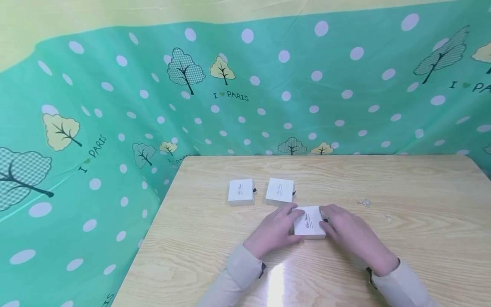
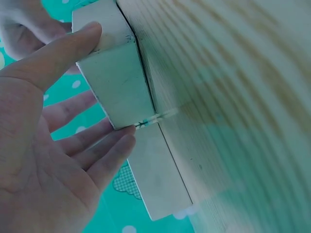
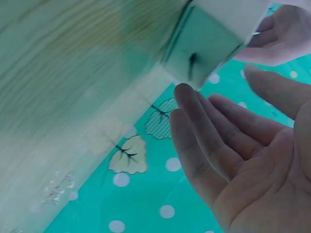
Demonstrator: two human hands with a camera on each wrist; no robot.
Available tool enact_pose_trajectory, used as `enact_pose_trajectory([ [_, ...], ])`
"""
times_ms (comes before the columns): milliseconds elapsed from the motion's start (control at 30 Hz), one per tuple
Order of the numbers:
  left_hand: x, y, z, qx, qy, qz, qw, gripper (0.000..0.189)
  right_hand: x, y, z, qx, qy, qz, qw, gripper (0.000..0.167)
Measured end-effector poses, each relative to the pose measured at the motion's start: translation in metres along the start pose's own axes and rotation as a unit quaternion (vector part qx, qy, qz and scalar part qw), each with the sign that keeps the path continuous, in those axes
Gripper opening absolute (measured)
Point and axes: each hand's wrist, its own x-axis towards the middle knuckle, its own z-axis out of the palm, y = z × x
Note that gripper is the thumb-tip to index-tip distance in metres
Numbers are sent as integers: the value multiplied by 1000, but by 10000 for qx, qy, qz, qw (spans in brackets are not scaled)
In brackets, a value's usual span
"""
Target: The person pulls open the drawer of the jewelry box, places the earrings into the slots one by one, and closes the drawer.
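A small white box with dark lettering (image 1: pixel 309 221) lies on the wooden table between both hands. My left hand (image 1: pixel 273 230) holds it from the left, thumb on the near side and fingertips toward the far side, as the left wrist view shows on the box (image 2: pixel 121 87). At its right end my right hand (image 1: pixel 350 230) hovers close, fingers nearly straight. In the right wrist view those fingers (image 3: pixel 214 131) appear just apart from the box end, where a short black pull tab (image 3: pixel 193 59) sticks out.
Two similar white boxes, one farther left (image 1: pixel 241 192) and one nearer (image 1: pixel 280 190), lie behind the hands, each with a dark tab. Small clear, shiny bits (image 1: pixel 365 202) are scattered on the table (image 1: pixel 422 183) to the right. A green dotted cloth (image 1: pixel 268 102) hangs behind.
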Motion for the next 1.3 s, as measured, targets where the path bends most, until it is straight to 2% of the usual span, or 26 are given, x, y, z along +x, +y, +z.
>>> enact_pose_trajectory([
  [200, -1, -3, -3, -89, -25, -11, 10000, 73, 5, 7, 2, 52, -256, 251, 9993, 17],
  [367, -2, -5, -4, -58, -60, 31, 10000, 75, 8, 8, 5, 50, -530, 319, 9981, 12],
  [667, 6, -5, -3, -135, -30, 230, 9996, 77, 11, 10, 6, -199, -317, 135, 9992, 4],
  [967, 18, 3, 0, -133, -186, 279, 9993, 80, 13, 10, 8, -33, -355, 111, 9993, 10],
  [1100, 20, 6, 1, -17, -264, 292, 9992, 86, 14, 9, 9, 60, -525, 223, 9984, 9],
  [1300, 20, 7, 1, 135, -250, 311, 9991, 85, 15, 9, 10, 125, -803, 401, 9959, 8],
])
